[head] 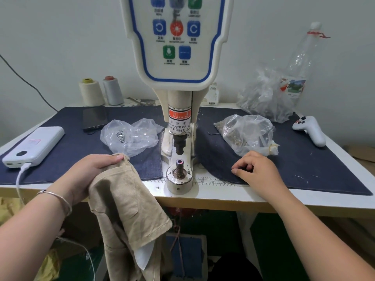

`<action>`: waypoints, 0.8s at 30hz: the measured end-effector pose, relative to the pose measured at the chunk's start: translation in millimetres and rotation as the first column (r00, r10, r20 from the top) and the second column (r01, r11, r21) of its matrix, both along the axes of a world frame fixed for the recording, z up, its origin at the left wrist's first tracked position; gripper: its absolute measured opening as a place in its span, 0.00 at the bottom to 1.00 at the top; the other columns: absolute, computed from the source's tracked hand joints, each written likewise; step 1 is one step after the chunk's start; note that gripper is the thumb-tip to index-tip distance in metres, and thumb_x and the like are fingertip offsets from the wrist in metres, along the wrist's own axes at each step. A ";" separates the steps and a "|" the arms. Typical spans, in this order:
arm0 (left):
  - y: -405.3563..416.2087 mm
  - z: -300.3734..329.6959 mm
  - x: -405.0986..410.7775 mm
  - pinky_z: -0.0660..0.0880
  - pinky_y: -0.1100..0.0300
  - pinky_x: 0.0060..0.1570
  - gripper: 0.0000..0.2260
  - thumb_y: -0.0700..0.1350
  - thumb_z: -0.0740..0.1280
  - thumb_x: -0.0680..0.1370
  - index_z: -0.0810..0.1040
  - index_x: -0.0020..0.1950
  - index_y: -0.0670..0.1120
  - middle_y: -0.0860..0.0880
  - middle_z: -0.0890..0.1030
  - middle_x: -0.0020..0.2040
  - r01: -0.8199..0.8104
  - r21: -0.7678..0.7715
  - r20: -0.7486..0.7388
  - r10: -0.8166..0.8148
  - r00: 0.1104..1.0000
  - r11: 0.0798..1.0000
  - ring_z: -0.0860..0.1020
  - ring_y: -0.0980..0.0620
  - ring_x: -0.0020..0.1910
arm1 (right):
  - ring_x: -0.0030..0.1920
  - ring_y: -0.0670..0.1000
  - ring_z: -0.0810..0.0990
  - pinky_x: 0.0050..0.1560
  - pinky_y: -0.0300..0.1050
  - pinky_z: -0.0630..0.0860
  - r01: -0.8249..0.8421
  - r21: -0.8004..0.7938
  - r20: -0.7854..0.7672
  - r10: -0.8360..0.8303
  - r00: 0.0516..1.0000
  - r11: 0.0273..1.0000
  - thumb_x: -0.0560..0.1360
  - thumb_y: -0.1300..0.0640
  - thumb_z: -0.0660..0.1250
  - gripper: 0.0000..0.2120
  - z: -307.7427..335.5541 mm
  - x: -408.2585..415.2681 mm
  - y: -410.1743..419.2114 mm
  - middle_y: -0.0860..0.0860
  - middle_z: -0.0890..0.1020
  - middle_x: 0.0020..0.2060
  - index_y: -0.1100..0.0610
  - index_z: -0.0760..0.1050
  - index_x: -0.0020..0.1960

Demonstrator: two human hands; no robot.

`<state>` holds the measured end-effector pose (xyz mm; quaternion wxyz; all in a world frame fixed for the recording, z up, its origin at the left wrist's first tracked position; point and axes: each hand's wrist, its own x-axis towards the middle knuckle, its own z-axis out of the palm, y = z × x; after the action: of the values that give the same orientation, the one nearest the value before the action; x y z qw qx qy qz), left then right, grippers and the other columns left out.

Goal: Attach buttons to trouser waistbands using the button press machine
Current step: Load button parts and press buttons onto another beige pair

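Trousers (129, 216): beige corduroy, nearest the lens, draped off the front edge of the table (263, 196), waistband end bunched in the left hand (87, 173). Soft, limp, light by the look; likely to slump unless kept taut. Best taken at the stiffer waistband, flanking the button spot, fingers wide of the die.
Table: white top, printed ruler along the front.
Mat (304, 165): dark denim, split either side of the press.
Press (178, 78): cream body, blue-edged control panel, finger-warning label on the ram; lower die (179, 162) bare, nothing seated on it.
Left hand: fingers wrapped over the cloth, thumb under, grasping.
Right hand (257, 169): on the mat right of the die, fingers curled; whether a button is pinched cannot be told.
Bags (247, 132): clear plastic, metal parts inside, one each side of the press, a third behind.
Bottle (298, 74), power bank (36, 145), phone (94, 117), two thread cones (91, 92), white controller (310, 128).
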<state>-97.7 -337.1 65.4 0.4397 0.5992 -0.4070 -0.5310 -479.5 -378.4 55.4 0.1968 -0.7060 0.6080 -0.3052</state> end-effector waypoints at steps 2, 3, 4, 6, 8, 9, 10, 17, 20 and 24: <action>-0.1 0.0 0.9 0.76 0.52 0.46 0.13 0.52 0.72 0.70 0.87 0.43 0.42 0.40 0.84 0.43 0.006 0.000 0.002 -0.006 1.000 1.000 0.82 0.46 0.39 | 0.38 0.41 0.72 0.38 0.30 0.68 0.001 -0.034 0.139 0.004 0.990 0.999 0.72 0.59 0.74 0.07 4.2 6.7 2.9 0.45 0.76 0.40 0.48 0.82 0.38; -0.2 -0.1 1.3 0.76 0.52 0.45 0.13 0.52 0.72 0.70 0.87 0.42 0.43 0.40 0.84 0.43 0.009 0.001 0.002 -0.009 1.000 1.000 0.83 0.46 0.39 | 0.37 0.40 0.72 0.38 0.29 0.68 -0.019 -0.051 0.218 0.030 0.976 0.999 0.72 0.59 0.74 0.07 7.8 12.9 5.3 0.46 0.76 0.39 0.49 0.82 0.38; -0.2 -0.3 1.9 0.76 0.52 0.45 0.13 0.52 0.72 0.70 0.87 0.42 0.43 0.40 0.84 0.43 0.012 0.001 0.003 -0.012 1.000 1.000 0.83 0.46 0.39 | 0.36 0.40 0.72 0.39 0.29 0.69 -0.054 -0.070 0.289 0.072 0.955 0.996 0.71 0.59 0.75 0.07 12.2 21.0 8.3 0.46 0.77 0.39 0.49 0.83 0.38; -0.6 -1.1 3.2 0.76 0.52 0.45 0.15 0.53 0.72 0.69 0.87 0.43 0.42 0.40 0.84 0.43 0.013 0.002 0.006 -0.013 1.000 1.000 0.83 0.46 0.39 | 0.36 0.41 0.74 0.40 0.30 0.71 -0.148 -0.107 0.392 0.178 0.903 0.983 0.71 0.60 0.75 0.06 21.6 40.3 14.3 0.48 0.80 0.40 0.50 0.83 0.39; -1.2 -1.8 4.5 0.76 0.51 0.47 0.16 0.54 0.73 0.68 0.87 0.45 0.42 0.39 0.84 0.45 0.009 -0.001 0.012 -0.009 1.000 1.000 0.83 0.46 0.41 | 0.38 0.45 0.76 0.41 0.31 0.72 -0.235 -0.119 0.444 0.263 0.856 0.965 0.71 0.61 0.75 0.05 29.6 59.3 18.4 0.49 0.81 0.40 0.52 0.84 0.40; -1.6 -2.0 4.7 0.76 0.51 0.47 0.17 0.54 0.73 0.68 0.87 0.46 0.42 0.39 0.84 0.45 0.007 -0.002 0.012 -0.007 1.000 1.000 0.83 0.45 0.42 | 0.38 0.48 0.77 0.41 0.33 0.73 -0.269 -0.118 0.459 0.293 0.839 0.956 0.71 0.61 0.75 0.04 32.5 67.2 19.4 0.49 0.81 0.40 0.52 0.84 0.40; -1.6 -2.1 5.0 0.76 0.51 0.48 0.17 0.55 0.74 0.67 0.87 0.46 0.42 0.39 0.84 0.45 0.005 -0.001 0.011 -0.005 1.000 1.000 0.83 0.45 0.42 | 0.39 0.50 0.77 0.42 0.35 0.73 -0.297 -0.115 0.470 0.316 0.824 0.948 0.71 0.61 0.75 0.04 34.8 73.9 19.8 0.50 0.81 0.40 0.53 0.84 0.39; -0.7 -2.1 5.3 0.77 0.53 0.46 0.15 0.55 0.73 0.68 0.87 0.44 0.43 0.40 0.84 0.43 0.025 -0.011 0.004 -0.025 1.000 1.000 0.83 0.46 0.41 | 0.38 0.49 0.77 0.43 0.43 0.74 -0.354 -0.089 0.482 0.351 0.803 0.931 0.70 0.61 0.75 0.07 38.6 94.9 17.1 0.49 0.80 0.39 0.50 0.82 0.38; -0.3 -0.9 4.2 0.77 0.54 0.45 0.14 0.54 0.73 0.69 0.87 0.43 0.44 0.41 0.84 0.42 0.028 -0.016 -0.004 -0.028 1.000 0.999 0.83 0.47 0.39 | 0.39 0.53 0.77 0.46 0.50 0.76 -0.356 -0.084 0.465 0.352 0.812 0.931 0.70 0.61 0.75 0.07 39.2 96.0 16.7 0.52 0.80 0.40 0.51 0.82 0.39; 0.6 0.1 3.3 0.78 0.57 0.40 0.13 0.54 0.72 0.69 0.87 0.41 0.45 0.42 0.85 0.40 0.034 -0.019 -0.004 -0.034 0.999 0.999 0.83 0.48 0.38 | 0.38 0.50 0.75 0.45 0.53 0.76 -0.359 -0.079 0.443 0.355 0.823 0.930 0.70 0.61 0.76 0.09 39.3 97.2 16.9 0.50 0.79 0.39 0.49 0.81 0.37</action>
<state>-94.4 -336.5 65.5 0.4372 0.5867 -0.4212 -0.5360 -382.3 -361.5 94.7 0.3882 -0.7165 0.4040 -0.4156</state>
